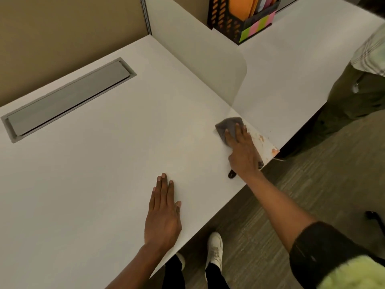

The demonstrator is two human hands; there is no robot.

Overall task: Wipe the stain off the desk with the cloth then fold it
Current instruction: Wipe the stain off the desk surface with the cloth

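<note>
**Grey cloth pressed on stained desk corner**

Grey cloth (227, 127) lies flat on the white desk (104, 174), at the desk's right near corner, just beside the seam with the adjoining desk surface. The right hand (242, 151) rests palm-down on the cloth, fingers extended and pressed against it; the far edge of the cloth shows beyond the fingertips. Orange-brown stain (265, 142) marks run along the desk's corner, immediately right of the hand, with the heaviest spot at the corner tip.

The left hand (163, 213) lies flat on bare desk surface near the front edge, fingers spread slightly, holding nothing, well apart from the cloth.

A grey cable-tray cover (68, 99) sits recessed in the desk at far left. A black mesh file holder (233, 21) with orange folders and coloured sticky tabs stands at far right, behind the divider panel (198, 59).
</note>
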